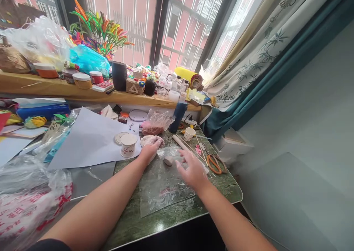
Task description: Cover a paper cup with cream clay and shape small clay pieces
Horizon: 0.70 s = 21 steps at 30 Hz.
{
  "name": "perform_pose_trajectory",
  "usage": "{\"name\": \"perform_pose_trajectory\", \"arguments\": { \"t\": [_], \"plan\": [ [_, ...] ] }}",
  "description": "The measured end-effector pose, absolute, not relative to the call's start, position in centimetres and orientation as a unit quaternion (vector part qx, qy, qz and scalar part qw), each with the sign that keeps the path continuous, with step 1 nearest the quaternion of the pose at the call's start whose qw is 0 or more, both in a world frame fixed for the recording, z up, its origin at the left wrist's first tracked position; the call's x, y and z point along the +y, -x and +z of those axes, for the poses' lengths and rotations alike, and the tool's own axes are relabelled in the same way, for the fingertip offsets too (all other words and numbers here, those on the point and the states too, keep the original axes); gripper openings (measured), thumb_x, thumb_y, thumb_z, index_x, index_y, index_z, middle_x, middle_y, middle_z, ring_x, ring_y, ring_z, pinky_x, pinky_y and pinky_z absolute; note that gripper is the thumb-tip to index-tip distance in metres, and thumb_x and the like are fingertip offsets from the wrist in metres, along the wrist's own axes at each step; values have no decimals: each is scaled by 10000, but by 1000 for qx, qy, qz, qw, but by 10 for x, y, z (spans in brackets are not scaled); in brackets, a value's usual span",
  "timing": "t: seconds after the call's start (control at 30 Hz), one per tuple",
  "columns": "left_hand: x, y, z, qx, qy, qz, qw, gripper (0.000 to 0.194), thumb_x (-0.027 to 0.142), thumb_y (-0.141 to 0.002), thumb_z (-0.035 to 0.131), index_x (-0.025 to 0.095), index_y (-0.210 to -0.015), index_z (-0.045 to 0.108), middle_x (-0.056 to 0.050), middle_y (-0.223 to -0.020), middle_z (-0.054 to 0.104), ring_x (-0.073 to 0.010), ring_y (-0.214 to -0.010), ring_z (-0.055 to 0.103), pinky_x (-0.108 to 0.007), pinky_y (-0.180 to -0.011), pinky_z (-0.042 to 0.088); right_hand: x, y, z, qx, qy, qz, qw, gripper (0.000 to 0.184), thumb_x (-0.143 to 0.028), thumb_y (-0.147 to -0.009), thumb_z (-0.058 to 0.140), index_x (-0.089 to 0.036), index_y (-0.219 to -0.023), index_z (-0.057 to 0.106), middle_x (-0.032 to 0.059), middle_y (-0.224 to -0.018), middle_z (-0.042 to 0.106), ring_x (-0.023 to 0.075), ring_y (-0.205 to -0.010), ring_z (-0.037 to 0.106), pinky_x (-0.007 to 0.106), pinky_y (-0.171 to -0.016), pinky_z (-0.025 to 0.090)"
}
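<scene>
A small grey lump of what looks like clay (168, 160) rests on a clear plastic sheet (155, 197), which is smeared with white powder. Just right of the lump is my right hand (191, 169), thumb and fingers apart, holding nothing. My left hand (153, 146), whitened with powder, reaches to the sheet's far left corner with its fingers curled, beside a whitish soft lump (146, 140). What is under those fingers is hidden. A lidless paper cup (128, 150) with a pale top stands left of my left hand.
At right lie orange-handled scissors (214, 165), a rolling stick (179, 143) and a small paper cup (189, 133). A dark blue bottle (178, 117) and a bag of reddish-brown material (155, 127) stand behind. White paper (88, 144) and crumpled plastic bags (33, 199) cover the left side.
</scene>
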State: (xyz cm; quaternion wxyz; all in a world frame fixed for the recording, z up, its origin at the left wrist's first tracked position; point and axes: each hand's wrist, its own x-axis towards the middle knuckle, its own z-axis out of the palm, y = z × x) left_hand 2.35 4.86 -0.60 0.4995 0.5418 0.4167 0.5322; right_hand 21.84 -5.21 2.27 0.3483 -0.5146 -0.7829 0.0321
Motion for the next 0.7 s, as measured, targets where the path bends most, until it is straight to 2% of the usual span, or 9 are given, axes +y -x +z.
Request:
{"name": "perform_pose_trajectory", "arguments": {
  "t": [0.07, 0.17, 0.23, 0.4, 0.53, 0.6, 0.7],
  "plan": [
    [49, -23, -7, 416, -542, 532, 501, 288, 491, -776, 590, 204, -755, 611, -28, -745, 683, -167, -667, 579, -309, -696, 474, -55, -214, 4, -766, 545, 44, 339, 367, -290, -908, 589, -188, -1258, 631, 87, -1058, 711, 214, -855, 693, 374, -792, 597],
    [50, -23, -10, 419, -541, 528, 503, 277, 478, -790, 586, 204, -762, 617, -32, -756, 689, -171, -684, 593, -309, -702, 484, -55, -208, -13, -755, 568, 60, 323, 447, -282, -866, 651, -197, -1303, 611, 115, -1205, 686, 283, -1121, 658, 451, -964, 553],
    [51, -23, -11, 425, -540, 525, 504, 278, 480, -801, 583, 206, -770, 618, -33, -772, 694, -174, -696, 600, -311, -705, 490, -50, -201, -21, -748, 578, 66, 319, 528, -278, -861, 671, -198, -1373, 569, 134, -1265, 666, 310, -1204, 621, 495, -1021, 518],
    [53, -23, -12, 435, -533, 518, 509, 297, 505, -804, 590, 211, -776, 615, -29, -784, 690, -178, -704, 604, -315, -714, 493, -36, -185, -35, -767, 559, 77, 306, 401, -200, -896, 642, -207, -1297, 632, 126, -1221, 701, 296, -1180, 633, 490, -1030, 514],
    [54, -22, -10, 439, -527, 513, 516, 264, 470, -826, 583, 210, -800, 627, -24, -803, 687, -183, -737, 613, -316, -745, 499, -35, -192, -21, -793, 519, 86, 306, 399, -148, -917, 600, -234, -1307, 611, 100, -1262, 694, 246, -1193, 634, 432, -1065, 509],
    [55, -22, -9, 441, -527, 508, 519, 241, 442, -837, 579, 210, -809, 635, -21, -815, 688, -182, -747, 615, -314, -760, 497, -37, -203, 6, -766, 533, 78, 350, 403, -201, -955, 577, -223, -1357, 564, 115, -1284, 673, 247, -1180, 639, 448, -1060, 510],
    [58, -22, -8, 449, -529, 499, 519, 216, 415, -846, 581, 211, -805, 640, -20, -826, 683, -184, -752, 613, -316, -777, 492, -43, -225, 68, -634, 552, 44, 539, 421, -335, -912, 682, -237, -1313, 600, 100, -1226, 674, 256, -1091, 668, 470, -980, 546]
  ]
}}
